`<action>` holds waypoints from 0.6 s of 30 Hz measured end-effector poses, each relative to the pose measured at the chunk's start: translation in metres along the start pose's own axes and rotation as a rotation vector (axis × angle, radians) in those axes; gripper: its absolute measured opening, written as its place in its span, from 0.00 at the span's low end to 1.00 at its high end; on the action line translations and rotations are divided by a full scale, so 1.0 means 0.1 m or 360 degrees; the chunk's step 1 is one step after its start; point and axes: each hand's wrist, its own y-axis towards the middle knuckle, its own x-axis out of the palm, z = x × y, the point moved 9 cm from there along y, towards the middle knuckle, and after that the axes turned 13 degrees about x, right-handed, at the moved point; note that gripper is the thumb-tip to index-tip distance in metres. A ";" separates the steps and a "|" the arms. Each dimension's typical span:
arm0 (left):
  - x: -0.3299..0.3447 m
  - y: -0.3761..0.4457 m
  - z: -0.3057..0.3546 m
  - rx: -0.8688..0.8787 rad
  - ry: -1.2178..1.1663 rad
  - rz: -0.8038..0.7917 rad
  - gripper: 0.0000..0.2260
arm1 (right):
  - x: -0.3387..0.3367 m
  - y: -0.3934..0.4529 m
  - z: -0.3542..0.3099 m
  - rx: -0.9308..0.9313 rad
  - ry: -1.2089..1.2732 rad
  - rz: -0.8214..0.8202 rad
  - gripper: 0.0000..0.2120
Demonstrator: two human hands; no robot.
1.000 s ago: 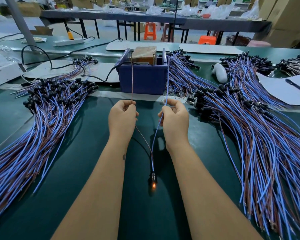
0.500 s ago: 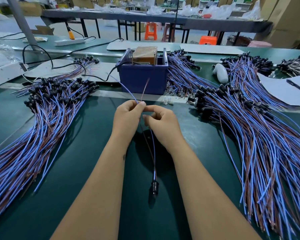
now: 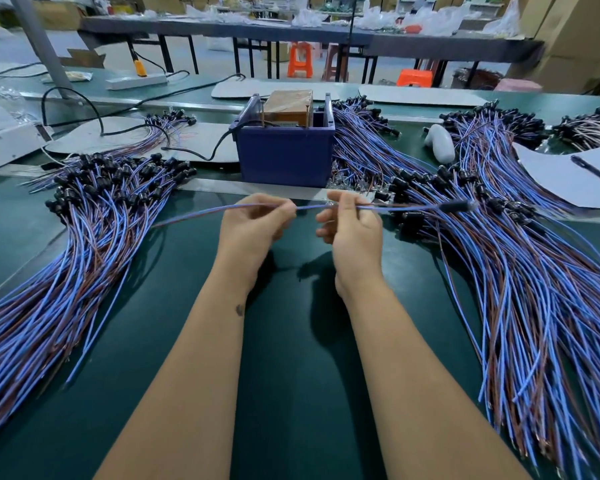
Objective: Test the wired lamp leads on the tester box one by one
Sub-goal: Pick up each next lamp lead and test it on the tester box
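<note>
Now one lamp lead is held crosswise above the green bench point(image 3: 291, 341), between two big heaps of leads.

Largest first: the right heap point(image 3: 520, 271) and left heap point(image 3: 66, 254) flank the blue tester box point(image 3: 284, 152), probably one waiting and one done. Left hand point(image 3: 253, 230) and right hand point(image 3: 352, 230) each pinch the lead point(image 3: 305, 208), level just before the box, its black lamp end point(image 3: 456, 206) out over the right heap.

Left hand point(image 3: 253, 230), right hand point(image 3: 352, 230) raised close together (fingers curled, pinching).
</note>
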 end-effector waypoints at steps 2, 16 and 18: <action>0.25 -0.09 0.08 0.0169 0.0296 -0.0403 0.06 | -0.20 0.07 -0.03 -0.0046 -0.0170 0.0278 0.15; 0.74 -0.39 0.08 0.0282 0.0542 -0.1075 0.08 | -0.19 0.05 0.01 -0.0060 -0.1122 0.0289 0.14; 0.73 -0.38 0.06 0.0244 0.0550 -0.1065 0.09 | -0.17 0.02 0.00 -0.0087 -0.1178 0.0248 0.14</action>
